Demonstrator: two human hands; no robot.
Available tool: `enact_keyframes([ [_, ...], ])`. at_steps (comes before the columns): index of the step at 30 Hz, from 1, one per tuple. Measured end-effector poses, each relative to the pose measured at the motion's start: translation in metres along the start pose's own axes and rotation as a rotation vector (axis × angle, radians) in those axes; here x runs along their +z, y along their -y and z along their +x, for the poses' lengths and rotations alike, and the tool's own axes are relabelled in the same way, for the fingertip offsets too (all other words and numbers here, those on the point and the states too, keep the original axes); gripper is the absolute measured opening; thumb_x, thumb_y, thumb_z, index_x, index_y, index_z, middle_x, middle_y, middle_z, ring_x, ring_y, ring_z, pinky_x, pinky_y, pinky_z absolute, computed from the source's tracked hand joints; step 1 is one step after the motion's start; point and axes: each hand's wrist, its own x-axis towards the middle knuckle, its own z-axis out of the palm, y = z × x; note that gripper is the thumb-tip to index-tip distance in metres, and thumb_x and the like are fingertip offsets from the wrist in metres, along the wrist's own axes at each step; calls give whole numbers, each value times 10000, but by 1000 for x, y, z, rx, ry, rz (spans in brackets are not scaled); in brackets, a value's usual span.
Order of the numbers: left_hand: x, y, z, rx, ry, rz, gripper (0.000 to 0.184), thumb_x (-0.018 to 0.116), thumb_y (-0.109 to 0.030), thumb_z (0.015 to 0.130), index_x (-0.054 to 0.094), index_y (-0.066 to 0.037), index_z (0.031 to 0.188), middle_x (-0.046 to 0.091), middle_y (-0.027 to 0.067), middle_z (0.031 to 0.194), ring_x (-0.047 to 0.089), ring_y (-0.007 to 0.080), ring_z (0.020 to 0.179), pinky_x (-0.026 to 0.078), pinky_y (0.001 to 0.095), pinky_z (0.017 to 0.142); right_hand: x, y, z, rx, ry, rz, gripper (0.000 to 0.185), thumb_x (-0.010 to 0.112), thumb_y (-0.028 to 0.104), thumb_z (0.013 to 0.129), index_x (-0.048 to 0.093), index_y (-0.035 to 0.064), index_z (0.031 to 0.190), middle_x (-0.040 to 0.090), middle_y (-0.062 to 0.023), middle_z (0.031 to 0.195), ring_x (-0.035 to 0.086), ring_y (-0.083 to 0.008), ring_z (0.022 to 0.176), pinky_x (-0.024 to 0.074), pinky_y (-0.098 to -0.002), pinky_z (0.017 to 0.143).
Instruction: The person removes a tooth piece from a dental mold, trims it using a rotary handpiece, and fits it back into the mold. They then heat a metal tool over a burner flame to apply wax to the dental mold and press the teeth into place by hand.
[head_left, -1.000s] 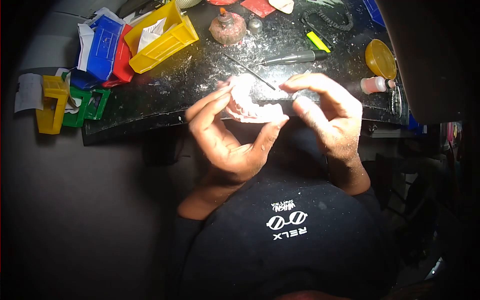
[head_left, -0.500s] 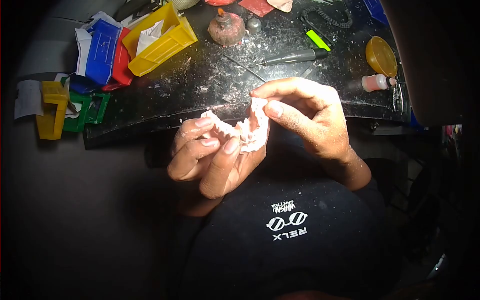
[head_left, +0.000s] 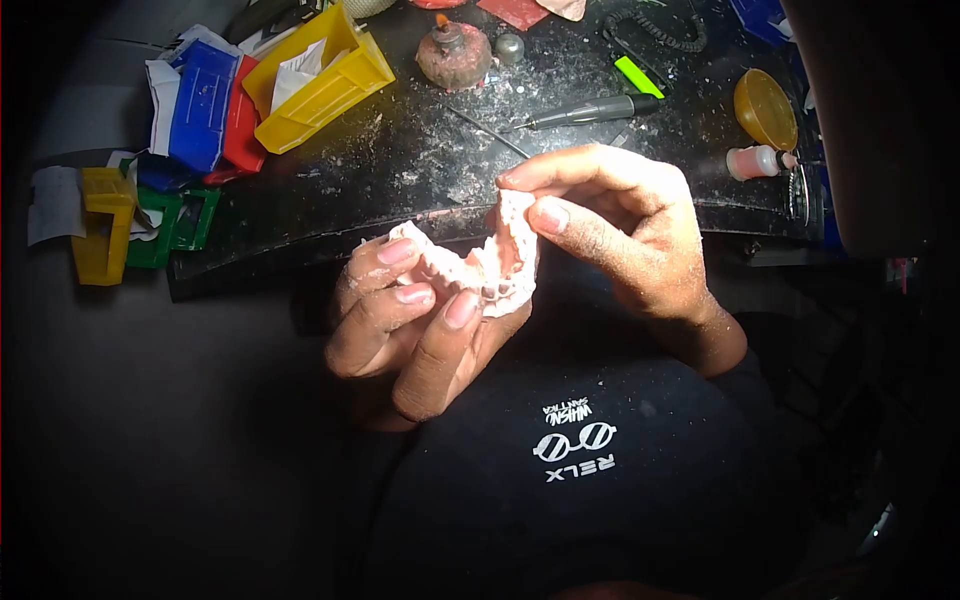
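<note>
A pale pink, horseshoe-shaped dental model (head_left: 512, 290) with a row of teeth is held up in front of the bench edge. My left hand (head_left: 425, 330) grips it from below and the left, its thumb and fingers pressed on the near side. With thumb and index finger, my right hand (head_left: 630, 225) pinches the model's upper right end. White dust coats the fingers of both hands. The underside of the model is hidden by my left palm.
On the dusty black bench (head_left: 380, 180) lie a grey handpiece (head_left: 590, 112) and a thin metal tool (head_left: 488, 132). Behind them burns a small spirit lamp (head_left: 455, 65). A yellow bin (head_left: 325, 85) stands left; an orange bowl (head_left: 765, 110) and a small bottle (head_left: 755, 163) are right.
The dental model has tilted slightly, so more of its inner face and tooth row shows. My left hand has shifted a little left and down; my right hand keeps its pinch.
</note>
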Motion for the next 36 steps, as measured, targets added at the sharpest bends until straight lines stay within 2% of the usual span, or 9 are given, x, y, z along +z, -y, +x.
enact_keyframes([
  [10, -1, 0, 1, -69, 73, 19, 591, 947, -94, 732, 526, -149, 1144, 430, 68, 1121, 604, 217, 995, 576, 257, 786, 1, -6, 4, 23, -6, 11, 240, 720, 78, 982, 714, -51, 1185, 754, -108, 1084, 714, -146, 1011, 562, -293, 946],
  [19, -1, 2, -4, -108, 78, 11, 617, 939, -109, 748, 482, -125, 1163, 414, 89, 1130, 595, 242, 998, 568, 305, 770, 1, -8, 6, -11, -9, -18, 247, 729, 75, 975, 711, -58, 1182, 756, -102, 1074, 709, -141, 996, 558, -290, 926],
  [22, -4, 3, -4, -148, 185, -44, 710, 925, -126, 764, 383, -51, 1217, 422, 121, 1196, 568, 284, 1098, 587, 360, 884, 1, -7, 5, -26, -17, -46, 248, 728, 73, 975, 710, -59, 1184, 756, -104, 1074, 704, -143, 998, 555, -294, 924],
  [25, 1, 3, -5, -453, 147, -384, 741, 892, -113, 789, 373, -3, 1305, 460, 155, 1254, 566, 315, 1182, 545, 431, 1013, -2, -2, 3, 14, -21, -27, 252, 729, 67, 971, 707, -65, 1184, 757, -115, 1074, 704, -155, 1008, 556, -305, 929],
  [26, 2, 1, -7, -452, 146, -381, 741, 892, -113, 789, 373, -3, 1305, 460, 155, 1254, 566, 315, 1182, 545, 431, 1013, -4, -2, 3, 14, -18, -27, 252, 729, 67, 971, 707, -65, 1184, 757, -115, 1074, 704, -155, 1008, 556, -305, 929],
  [29, 1, -11, -5, -1030, 33, -874, 708, 806, -48, 825, 391, 31, 1393, 543, 196, 1296, 577, 316, 1248, 500, 462, 1069, -8, -4, 2, -49, 23, -97, 238, 733, 45, 960, 714, -58, 1174, 758, -133, 1072, 714, -175, 999, 560, -318, 927],
  [30, -3, -10, -3, -1196, 52, -1014, 749, 812, -56, 854, 345, -17, 1437, 562, 228, 1325, 572, 275, 1211, 469, 453, 1076, -8, -5, 1, -97, 15, -113, 233, 740, 30, 944, 721, -51, 1162, 759, -140, 1070, 720, -186, 993, 562, -323, 926],
  [34, -1, -5, -7, -1362, 120, -1372, 579, 604, -321, 1008, 428, 62, 1405, 639, 243, 1194, 654, 332, 1091, 519, 472, 981, -15, -7, 5, -292, -12, -338, 226, 766, -5, 897, 741, -34, 1120, 761, -153, 1061, 735, -210, 972, 565, -331, 920],
  [36, -5, 0, -15, -1517, 212, -1593, 750, 468, -509, 1029, 422, 126, 1425, 598, 246, 1239, 660, 321, 1027, 569, 481, 915, -19, -6, 7, -315, -47, -412, 252, 797, 17, 852, 745, -25, 1094, 761, -152, 1058, 732, -236, 981, 557, -349, 916],
])
